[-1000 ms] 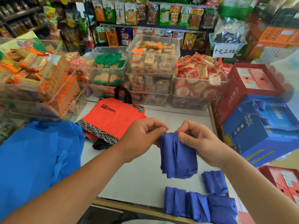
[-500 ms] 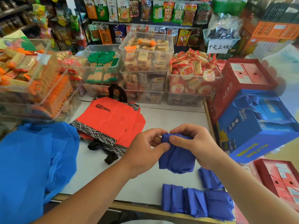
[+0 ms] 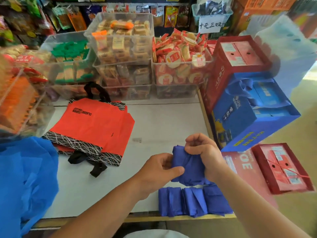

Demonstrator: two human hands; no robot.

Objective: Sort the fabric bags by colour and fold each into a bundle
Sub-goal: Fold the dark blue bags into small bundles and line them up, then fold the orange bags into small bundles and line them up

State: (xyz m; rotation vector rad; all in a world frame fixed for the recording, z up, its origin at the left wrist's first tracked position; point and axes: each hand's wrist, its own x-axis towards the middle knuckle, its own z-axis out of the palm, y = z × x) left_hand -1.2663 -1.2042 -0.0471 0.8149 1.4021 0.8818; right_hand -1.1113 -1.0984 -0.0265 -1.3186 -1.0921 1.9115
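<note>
Both hands hold one dark blue fabric bag [image 3: 190, 166], crumpled into a bundle just above the white table [image 3: 163, 121]. My left hand [image 3: 159, 170] pinches its left side with thumb and fingers. My right hand [image 3: 204, 152] grips its top and right side with curled fingers. A row of folded dark blue bundles [image 3: 193, 201] lies along the table's near edge, right below the held bag. A stack of flat orange bags [image 3: 92, 127] with black patterned trim and black handles lies at the table's left. A heap of light blue fabric [image 3: 24, 182] fills the near left.
Clear plastic bins of wrapped snacks [image 3: 123, 54] line the table's back and left side. Red and blue gift boxes [image 3: 250, 109] are stacked against the right edge, with a red box [image 3: 281, 169] lower at the right. Shelves of packets stand behind.
The hands have come down and nearer with the dark blue bag, and it is now squeezed into a tighter bundle. My right hand's grip has turned over its top.
</note>
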